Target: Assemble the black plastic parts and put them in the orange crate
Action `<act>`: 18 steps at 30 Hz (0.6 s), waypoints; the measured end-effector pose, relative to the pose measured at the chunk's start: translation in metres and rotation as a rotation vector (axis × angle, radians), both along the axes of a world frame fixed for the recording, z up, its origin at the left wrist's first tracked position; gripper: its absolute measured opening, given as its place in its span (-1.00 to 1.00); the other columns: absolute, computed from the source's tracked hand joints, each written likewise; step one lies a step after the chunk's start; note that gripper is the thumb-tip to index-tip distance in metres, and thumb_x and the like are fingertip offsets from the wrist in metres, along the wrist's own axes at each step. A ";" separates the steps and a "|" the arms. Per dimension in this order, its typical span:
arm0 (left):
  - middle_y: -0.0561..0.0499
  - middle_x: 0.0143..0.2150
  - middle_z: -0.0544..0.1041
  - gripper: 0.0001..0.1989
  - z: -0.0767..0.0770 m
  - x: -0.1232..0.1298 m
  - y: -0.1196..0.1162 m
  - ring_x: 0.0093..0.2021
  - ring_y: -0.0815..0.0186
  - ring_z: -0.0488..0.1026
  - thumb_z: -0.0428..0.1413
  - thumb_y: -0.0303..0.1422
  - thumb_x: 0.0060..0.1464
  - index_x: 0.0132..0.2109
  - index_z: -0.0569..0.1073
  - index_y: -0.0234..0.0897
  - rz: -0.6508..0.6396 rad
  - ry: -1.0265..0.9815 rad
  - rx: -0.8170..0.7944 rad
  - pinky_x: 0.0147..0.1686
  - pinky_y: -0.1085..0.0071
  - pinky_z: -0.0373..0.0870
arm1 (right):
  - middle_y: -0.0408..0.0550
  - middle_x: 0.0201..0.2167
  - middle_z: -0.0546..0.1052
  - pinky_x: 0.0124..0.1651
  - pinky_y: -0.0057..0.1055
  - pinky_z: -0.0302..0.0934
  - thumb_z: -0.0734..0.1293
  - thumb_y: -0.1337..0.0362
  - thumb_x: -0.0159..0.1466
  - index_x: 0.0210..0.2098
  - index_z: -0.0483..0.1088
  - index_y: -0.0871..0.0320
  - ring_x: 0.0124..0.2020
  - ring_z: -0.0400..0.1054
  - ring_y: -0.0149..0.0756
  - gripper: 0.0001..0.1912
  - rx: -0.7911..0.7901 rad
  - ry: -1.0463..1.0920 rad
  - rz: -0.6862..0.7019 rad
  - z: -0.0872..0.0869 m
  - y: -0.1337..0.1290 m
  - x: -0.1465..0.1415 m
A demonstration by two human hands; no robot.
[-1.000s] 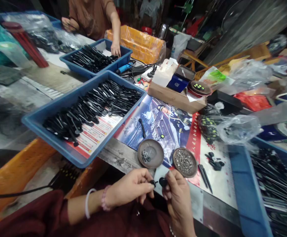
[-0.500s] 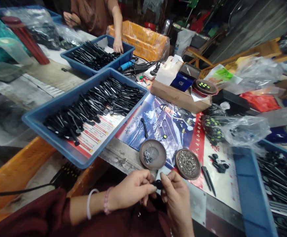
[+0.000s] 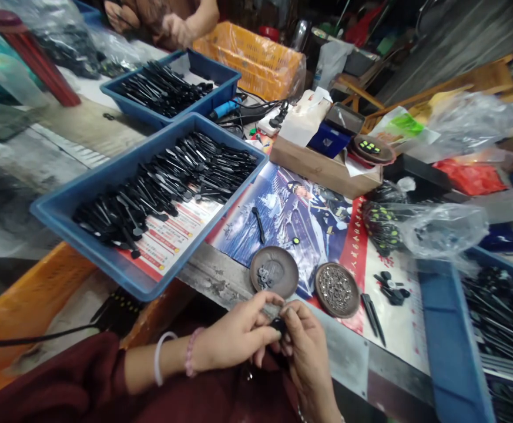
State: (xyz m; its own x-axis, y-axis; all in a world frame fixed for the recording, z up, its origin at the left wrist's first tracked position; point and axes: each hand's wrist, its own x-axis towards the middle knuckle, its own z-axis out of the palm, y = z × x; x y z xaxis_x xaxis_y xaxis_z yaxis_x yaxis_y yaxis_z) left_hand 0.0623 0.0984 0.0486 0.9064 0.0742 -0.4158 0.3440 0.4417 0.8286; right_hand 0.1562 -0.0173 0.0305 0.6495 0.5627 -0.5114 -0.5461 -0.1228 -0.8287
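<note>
My left hand [image 3: 238,338] is closed, thumb and fingers pinching a small black part [image 3: 277,324] with a rounded end. Pressed against the same part from the other side is my right hand [image 3: 307,343], its fingers curled and its thumb bent over the top. My fingers hide most of the part, and its lower end is lost against my dark clothing. Just beyond my hands stands a brown dish [image 3: 278,264] with a few small grey pieces. To its right, another round dish [image 3: 336,291] is full of small metal pieces.
A blue tray [image 3: 150,288] of slim black parts lies at left, a second blue tray [image 3: 234,88] behind it. Another blue bin [image 3: 452,341] stands at right. Two black sticks [image 3: 374,317] and loose black pieces [image 3: 391,288] lie nearby. A co-worker's hand [image 3: 177,29] is at the back.
My right hand has shifted left, closer around the black part, its thumb now over the top. The co-worker's hand has lifted away from the far blue tray. The view has moved slightly.
</note>
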 end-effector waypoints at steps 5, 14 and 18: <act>0.07 -0.40 0.51 -0.59 -0.004 -0.002 0.001 -0.68 0.52 0.32 0.00 -0.48 0.17 0.16 0.16 -0.26 -0.024 0.032 -0.137 -0.67 0.63 0.23 | -0.38 -0.80 0.16 -0.77 -0.68 -0.12 0.46 -0.16 0.06 -0.46 0.34 0.18 -0.81 -0.06 -0.62 -0.49 -0.009 -0.056 -0.018 -0.006 0.000 0.002; 0.11 -0.46 0.47 -0.60 -0.005 -0.003 -0.005 -0.71 0.54 0.24 0.00 -0.46 0.16 0.14 0.17 -0.29 0.014 0.050 -0.113 -0.71 0.63 0.16 | -0.39 -0.78 0.12 -0.75 -0.67 -0.13 0.33 -0.10 0.26 -0.44 0.33 0.17 -0.79 -0.07 -0.61 -0.56 -0.029 -0.183 -0.001 -0.019 -0.006 -0.011; 0.13 -0.46 0.46 -0.58 -0.002 -0.001 -0.004 -0.70 0.54 0.24 0.03 -0.40 0.15 0.14 0.15 -0.27 0.005 0.052 -0.087 -0.70 0.63 0.12 | -0.39 -0.76 0.12 -0.74 -0.66 -0.13 0.32 -0.13 0.25 -0.44 0.32 0.17 -0.78 -0.06 -0.60 -0.54 -0.040 -0.195 0.012 -0.012 -0.002 -0.007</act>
State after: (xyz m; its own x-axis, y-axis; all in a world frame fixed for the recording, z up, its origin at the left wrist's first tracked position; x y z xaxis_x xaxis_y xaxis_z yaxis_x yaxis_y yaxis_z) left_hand 0.0611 0.0942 0.0464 0.8830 0.0401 -0.4676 0.3833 0.5133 0.7679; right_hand 0.1496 -0.0190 0.0188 0.7319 0.5525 -0.3988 -0.3741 -0.1634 -0.9129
